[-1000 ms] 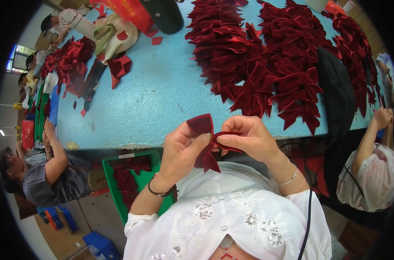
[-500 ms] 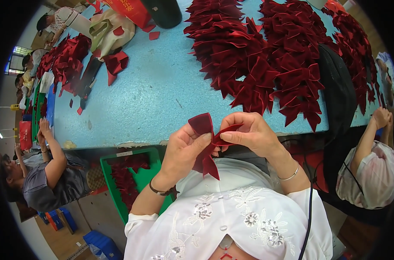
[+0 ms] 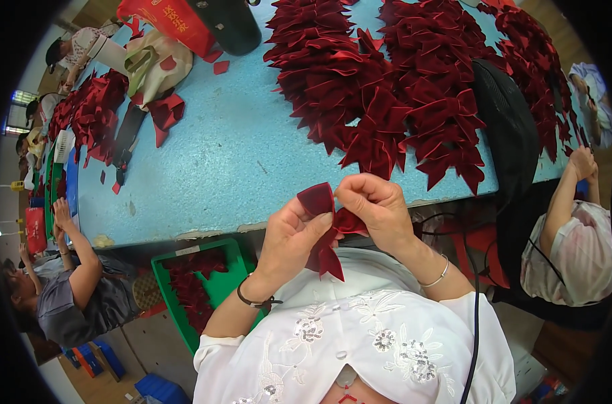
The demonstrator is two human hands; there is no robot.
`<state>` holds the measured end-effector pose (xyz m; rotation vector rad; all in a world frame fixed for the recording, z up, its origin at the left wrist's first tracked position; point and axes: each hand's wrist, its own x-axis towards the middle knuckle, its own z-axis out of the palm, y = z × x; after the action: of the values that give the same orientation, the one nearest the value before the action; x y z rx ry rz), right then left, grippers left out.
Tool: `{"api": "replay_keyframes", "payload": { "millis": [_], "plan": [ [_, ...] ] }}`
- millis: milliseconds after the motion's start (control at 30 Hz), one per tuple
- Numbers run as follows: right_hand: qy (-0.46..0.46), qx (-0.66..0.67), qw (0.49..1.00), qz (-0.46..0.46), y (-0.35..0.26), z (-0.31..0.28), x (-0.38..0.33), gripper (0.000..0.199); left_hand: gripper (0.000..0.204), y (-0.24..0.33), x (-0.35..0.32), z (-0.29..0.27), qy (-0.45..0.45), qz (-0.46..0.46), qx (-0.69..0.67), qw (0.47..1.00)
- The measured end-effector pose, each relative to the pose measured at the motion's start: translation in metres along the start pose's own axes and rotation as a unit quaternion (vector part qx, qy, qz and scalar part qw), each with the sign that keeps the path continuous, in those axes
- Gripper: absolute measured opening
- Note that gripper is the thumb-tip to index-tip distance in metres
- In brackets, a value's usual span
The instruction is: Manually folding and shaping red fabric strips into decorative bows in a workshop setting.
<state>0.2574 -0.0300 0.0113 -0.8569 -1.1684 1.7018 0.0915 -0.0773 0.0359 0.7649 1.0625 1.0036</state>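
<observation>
A dark red velvet ribbon bow (image 3: 316, 199) is held in front of my body, just off the table's near edge. My left hand (image 3: 286, 236) is closed on it, thumb pressed over the middle, with one loop standing up above the fingers and a notched tail hanging below. My right hand (image 3: 381, 210) is at the bow's right side, thumb and forefinger pinched together by its centre. What that pinch holds, if anything, is too small to make out. The right loop shows beneath my right hand.
Heaps of similar red bows (image 3: 326, 87) cover the blue table (image 3: 218, 161). A black bag (image 3: 511, 128) hangs over the edge at right. Below stands a green crate (image 3: 218, 279) with bows inside. A dark bottle (image 3: 235, 27) stands at back; people work on both sides.
My right hand has let go of the bow's right loop and moved slightly up and left to a pinch by the centre. My left hand keeps its hold.
</observation>
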Motion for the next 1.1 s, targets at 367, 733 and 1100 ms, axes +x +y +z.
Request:
{"api": "replay_keyframes", "payload": {
  "millis": [367,733,1100],
  "plan": [
    [0.037,0.074,0.992,0.098,-0.030,-0.009,-0.041,0.020,0.028,0.003,-0.021,0.022,-0.019,-0.036,-0.112,0.993],
    [-0.039,0.050,0.994,0.085,-0.018,-0.015,-0.051,0.009,0.020,-0.001,-0.028,0.016,-0.044,-0.101,-0.066,0.992],
    [0.032,0.099,0.993,0.064,-0.012,-0.010,-0.044,0.007,0.018,-0.001,-0.021,0.000,-0.044,-0.113,-0.066,0.990]
  ]
}}
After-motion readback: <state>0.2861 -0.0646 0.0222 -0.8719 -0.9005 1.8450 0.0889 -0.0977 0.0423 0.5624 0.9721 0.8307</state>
